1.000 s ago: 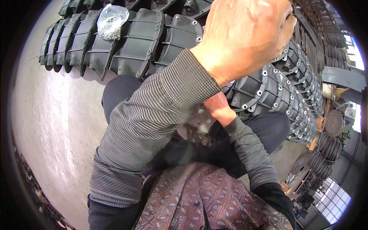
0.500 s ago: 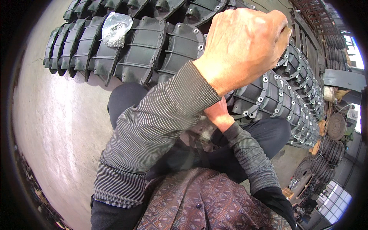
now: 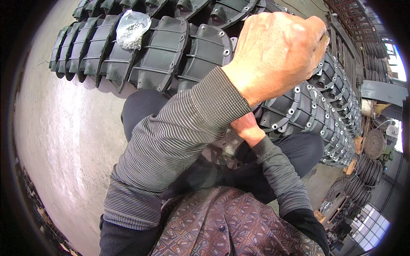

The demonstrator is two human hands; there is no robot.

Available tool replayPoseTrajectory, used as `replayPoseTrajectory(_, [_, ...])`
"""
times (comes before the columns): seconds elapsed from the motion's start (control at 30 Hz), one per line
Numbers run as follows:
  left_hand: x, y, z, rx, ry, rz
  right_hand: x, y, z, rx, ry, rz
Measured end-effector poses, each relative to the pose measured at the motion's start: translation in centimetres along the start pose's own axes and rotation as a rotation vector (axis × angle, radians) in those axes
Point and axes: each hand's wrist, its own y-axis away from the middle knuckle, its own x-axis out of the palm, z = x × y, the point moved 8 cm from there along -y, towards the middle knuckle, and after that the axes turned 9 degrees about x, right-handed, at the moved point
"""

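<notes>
My left hand (image 3: pixel 279 53) is raised in front of me, its fingers curled closed with the back of the hand toward me. Whatever it may grip is hidden on its far side. Below and behind it, near my knees, is my right hand (image 3: pixel 247 127); only its wrist and back show, and the left hand and sleeve cover its fingers. Dark grey ribbed metal castings (image 3: pixel 159 50) with bolt holes along their edges stand in rows beyond both hands. On the left row lies a clear plastic bag (image 3: pixel 133 30) of small shiny metal parts.
Another row of castings (image 3: pixel 318 112) runs down the right side beside my knee (image 3: pixel 301 147). Pale concrete floor (image 3: pixel 64 136) spreads to the left. Farther right are coiled cables (image 3: pixel 363 181), a round reel (image 3: pixel 375 143) and a grey metal panel (image 3: pixel 383 92).
My left hand has shifted slightly to the right and stays closed. The whole view has moved a little. The right hand keeps its place behind the left.
</notes>
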Motion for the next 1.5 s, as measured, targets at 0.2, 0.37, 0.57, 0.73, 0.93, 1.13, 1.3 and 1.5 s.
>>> replayPoseTrajectory(0.2, [-0.3, 0.0, 0.1, -0.001, 0.012, 0.004, -0.2, -0.4, -0.4, 0.037, -0.07, 0.002])
replayPoseTrajectory(0.37, [-0.3, 0.1, 0.1, -0.02, 0.014, 0.014, 0.6, -0.1, -0.8, 0.03, -0.022, 0.098])
replayPoseTrajectory(0.57, [-0.3, 0.1, -0.1, -0.02, 0.018, 0.036, 1.2, -0.1, -1.2, 0.061, -0.037, 0.073])
replayPoseTrajectory(0.73, [-0.6, 0.2, -0.1, -0.009, 0.014, 0.013, 1.2, 0.4, -1.7, 0.172, -0.052, 0.024])
replayPoseTrajectory(0.93, [-0.4, 0.2, -0.2, 0.025, 0.029, -0.035, 0.8, 0.7, -1.7, 0.203, -0.039, -0.007])
replayPoseTrajectory(1.13, [-0.2, 0.4, -0.2, 0.036, 0.016, -0.02, 0.5, 0.1, -1.4, 0.099, -0.069, 0.033])
replayPoseTrajectory(1.3, [-0.2, 0.3, -0.2, 0.031, 0.006, -0.012, 0.2, 0.0, -1.3, 0.016, -0.049, -0.006])
replayPoseTrajectory(1.5, [-0.2, 0.4, -0.3, 0.02, -0.004, 0.017, 1.5, 0.1, -1.5, -0.01, 0.124, -0.02])
